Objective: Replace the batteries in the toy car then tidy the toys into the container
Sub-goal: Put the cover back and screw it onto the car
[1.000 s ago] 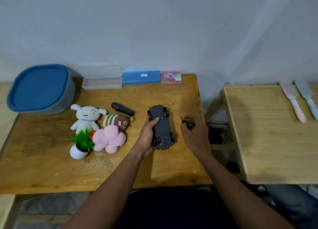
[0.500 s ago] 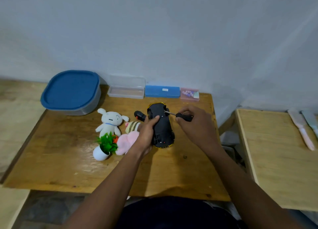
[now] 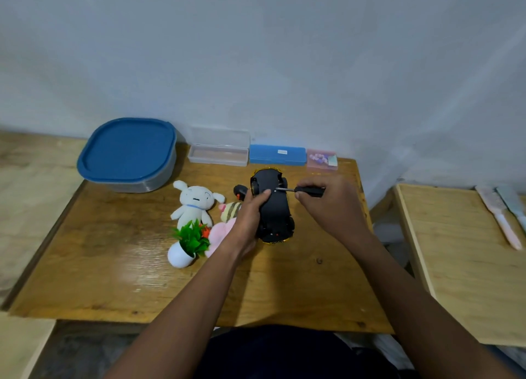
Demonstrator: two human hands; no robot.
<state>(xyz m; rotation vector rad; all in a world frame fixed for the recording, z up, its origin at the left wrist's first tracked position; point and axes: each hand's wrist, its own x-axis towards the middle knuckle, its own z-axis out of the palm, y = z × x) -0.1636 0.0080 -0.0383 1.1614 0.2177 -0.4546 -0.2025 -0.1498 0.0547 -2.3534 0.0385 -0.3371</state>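
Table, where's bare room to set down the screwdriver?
Bare wood: the whole near strip of the table, in front of the potted plant and toy car; also left of the white plush. Crowded: between plush and car; container and cases along the back.

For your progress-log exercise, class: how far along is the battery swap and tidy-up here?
Done: the car lies underside up. In hand: the left hand grips it while the right hand holds a screwdriver with its tip on the underside. Left: no batteries show yet, the plush toys are on the table, and the container has its lid on.
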